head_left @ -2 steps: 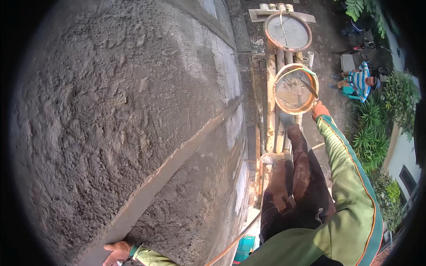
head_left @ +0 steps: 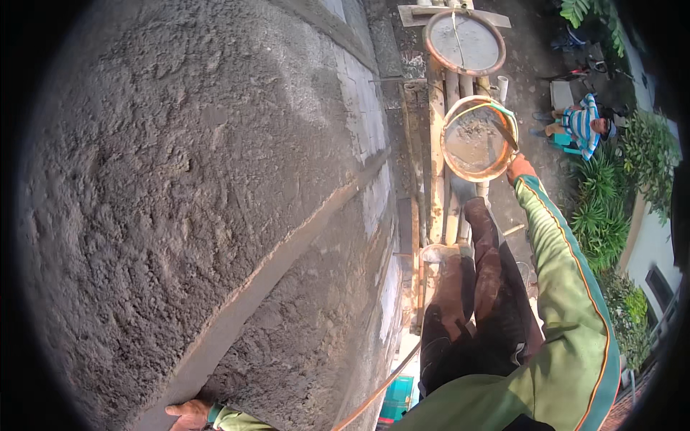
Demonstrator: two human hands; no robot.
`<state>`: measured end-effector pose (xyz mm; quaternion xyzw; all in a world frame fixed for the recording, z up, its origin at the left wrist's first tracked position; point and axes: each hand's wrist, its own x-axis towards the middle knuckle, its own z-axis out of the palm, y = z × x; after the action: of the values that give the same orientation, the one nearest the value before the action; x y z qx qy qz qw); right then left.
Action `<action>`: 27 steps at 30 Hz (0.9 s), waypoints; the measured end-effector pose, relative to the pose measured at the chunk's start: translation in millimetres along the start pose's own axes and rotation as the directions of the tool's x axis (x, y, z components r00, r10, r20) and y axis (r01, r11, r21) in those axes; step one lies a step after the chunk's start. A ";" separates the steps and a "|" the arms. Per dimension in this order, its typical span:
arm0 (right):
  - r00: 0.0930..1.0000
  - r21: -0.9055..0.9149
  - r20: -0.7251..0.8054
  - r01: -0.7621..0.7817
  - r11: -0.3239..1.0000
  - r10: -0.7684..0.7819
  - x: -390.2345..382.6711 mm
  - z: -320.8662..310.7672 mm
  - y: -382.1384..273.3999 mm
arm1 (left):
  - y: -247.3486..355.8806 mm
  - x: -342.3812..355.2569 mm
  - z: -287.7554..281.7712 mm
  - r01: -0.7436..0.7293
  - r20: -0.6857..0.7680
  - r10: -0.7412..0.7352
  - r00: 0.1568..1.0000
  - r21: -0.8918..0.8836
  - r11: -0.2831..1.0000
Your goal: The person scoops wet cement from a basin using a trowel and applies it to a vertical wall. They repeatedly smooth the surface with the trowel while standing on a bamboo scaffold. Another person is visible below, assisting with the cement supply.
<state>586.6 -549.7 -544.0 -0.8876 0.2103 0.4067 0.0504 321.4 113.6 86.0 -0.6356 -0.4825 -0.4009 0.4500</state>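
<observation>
Trowel (head_left: 505, 134), gripped in the right hand (head_left: 520, 167), still slants over the mortar (head_left: 473, 136) in the bucket (head_left: 467, 174), barely shifted, so work remains there; the left hand (head_left: 190, 414) touches the ledge (head_left: 230, 320) (open or closed, I cannot tell).

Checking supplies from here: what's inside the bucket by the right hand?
The bucket holds wet, grey-brown mix, lumpy in places; the right hand has a trowel-like tool reaching over the rim. The mix covers the bottom, so its depth cannot be seen.
</observation>
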 end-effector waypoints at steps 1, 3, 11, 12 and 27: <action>0.995 0.026 -0.098 0.000 1.000 0.002 67.5 -4.0 -10.6 | -0.4 -53.0 22.5 -0.003 -0.012 0.003 1.000 -0.043 0.999; 0.997 0.064 -0.081 0.006 0.998 -0.001 108.5 24.0 -3.8 | -2.6 -36.5 27.4 0.092 0.006 -0.092 0.996 0.000 0.996; 0.879 0.669 0.466 -0.276 0.690 -0.101 141.4 93.5 -38.7 | 10.7 -31.4 35.9 0.012 -0.066 -0.013 0.998 -0.004 1.000; 0.880 0.738 0.462 -0.311 0.598 -0.112 138.4 96.4 -49.8 | 14.1 -30.9 36.2 0.003 -0.069 -0.004 0.998 -0.009 1.000; 0.926 0.963 0.262 -0.230 0.142 -0.273 -9.8 101.3 -28.1 | 8.2 -24.1 12.2 -0.178 -0.137 0.166 0.977 -0.086 0.980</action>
<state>521.6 -494.6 -606.3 -0.5406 0.3971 0.3294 0.6645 325.2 118.1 58.4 -0.6690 -0.3752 -0.4239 0.4816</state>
